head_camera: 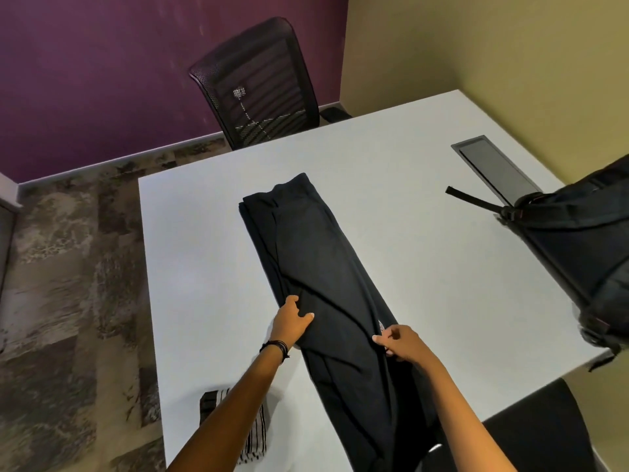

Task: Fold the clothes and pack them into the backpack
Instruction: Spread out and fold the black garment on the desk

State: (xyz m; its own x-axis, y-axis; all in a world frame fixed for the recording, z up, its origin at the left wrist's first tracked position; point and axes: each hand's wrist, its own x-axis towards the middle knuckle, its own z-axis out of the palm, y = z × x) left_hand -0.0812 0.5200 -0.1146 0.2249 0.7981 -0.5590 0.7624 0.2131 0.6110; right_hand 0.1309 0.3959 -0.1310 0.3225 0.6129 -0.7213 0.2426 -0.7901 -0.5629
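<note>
matt black cloth trousers, smooth white table

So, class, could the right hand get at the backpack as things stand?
Probably yes: only bare table lies between the right hand and the backpack, though that hand now pinches the black trousers and must let go first.

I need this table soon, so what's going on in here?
A person is folding black trousers that lie lengthwise on the white table. The left hand grips the cloth's left edge and the right hand pinches its right edge. A striped garment lies folded near the table's near left edge. The black backpack sits at the right side of the table. What is inside it cannot be seen.
</note>
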